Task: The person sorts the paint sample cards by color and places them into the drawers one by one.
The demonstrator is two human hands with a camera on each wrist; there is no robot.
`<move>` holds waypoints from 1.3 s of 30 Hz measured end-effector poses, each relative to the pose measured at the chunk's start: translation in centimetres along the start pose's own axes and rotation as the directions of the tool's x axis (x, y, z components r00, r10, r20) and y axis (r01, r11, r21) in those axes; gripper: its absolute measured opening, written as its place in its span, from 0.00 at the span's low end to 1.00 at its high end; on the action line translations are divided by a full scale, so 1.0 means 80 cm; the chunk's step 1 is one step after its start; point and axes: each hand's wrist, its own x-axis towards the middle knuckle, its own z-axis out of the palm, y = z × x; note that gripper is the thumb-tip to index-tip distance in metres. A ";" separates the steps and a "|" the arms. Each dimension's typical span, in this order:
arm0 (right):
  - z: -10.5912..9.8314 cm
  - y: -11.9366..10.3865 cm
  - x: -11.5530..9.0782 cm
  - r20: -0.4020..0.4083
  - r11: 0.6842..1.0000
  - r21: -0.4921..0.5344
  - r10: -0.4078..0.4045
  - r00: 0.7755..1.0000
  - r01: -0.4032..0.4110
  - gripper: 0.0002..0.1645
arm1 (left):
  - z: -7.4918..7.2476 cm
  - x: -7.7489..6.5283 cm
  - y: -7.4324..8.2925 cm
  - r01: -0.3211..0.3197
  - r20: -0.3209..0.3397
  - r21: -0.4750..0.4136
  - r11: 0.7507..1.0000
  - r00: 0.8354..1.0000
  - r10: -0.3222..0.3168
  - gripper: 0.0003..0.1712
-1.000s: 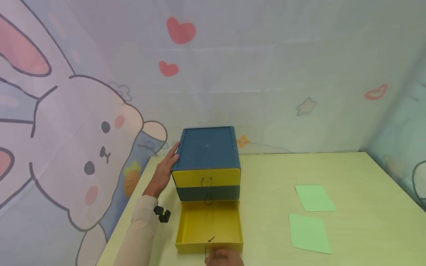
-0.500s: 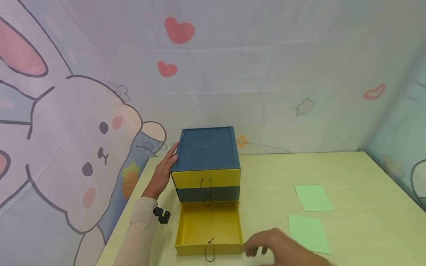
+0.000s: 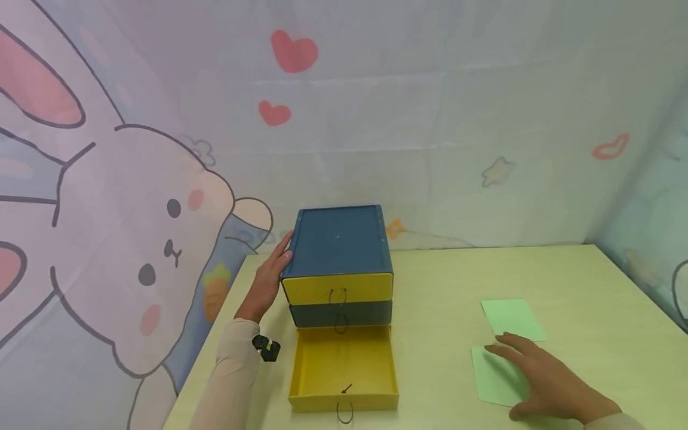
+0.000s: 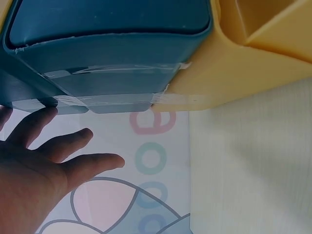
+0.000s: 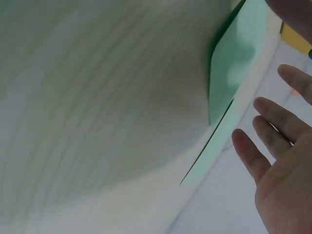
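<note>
Beneath the right hand (image 3: 550,379), fingers spread and unburdened, lay a green sheet (image 3: 491,383). Against the left hand's (image 3: 267,282) extended fingers stood a drawer unit (image 3: 338,254).

Two green sheets (image 3: 513,318) lie right of a blue cabinet (image 3: 344,240), yellow bottom drawer (image 3: 345,365) open.

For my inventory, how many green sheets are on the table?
2, right of the drawers: the far green sheet and, in front of it, the near green sheet, partly hidden by the right hand. Others could lie beneath.
</note>
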 end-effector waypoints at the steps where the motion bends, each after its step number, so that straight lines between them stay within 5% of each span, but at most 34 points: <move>1: 0.000 0.004 0.000 0.034 1.000 0.024 0.016 0.999 -0.017 0.64 | 0.000 0.000 0.000 0.000 0.000 -0.001 1.000 1.000 0.000 0.30; 5: -0.003 0.012 0.002 0.149 0.996 0.068 0.052 0.988 -0.062 0.60 | 0.000 0.000 0.002 -0.004 0.001 -0.003 1.000 1.000 0.004 0.30; 12: -0.006 0.016 0.002 0.186 0.997 0.072 0.015 0.982 -0.029 0.49 | 0.001 0.000 0.003 -0.009 -0.004 0.003 1.000 1.000 0.009 0.30; 24: -0.017 -0.001 0.011 0.027 0.997 0.031 -0.075 0.997 0.074 0.39 | -0.002 0.003 0.005 -0.013 -0.009 -0.002 1.000 1.000 0.013 0.31; 39: -0.055 -0.045 0.040 0.000 0.991 0.033 -0.133 0.991 0.133 0.38 | 0.000 0.001 0.001 0.004 -0.001 -0.022 1.000 1.000 -0.004 0.30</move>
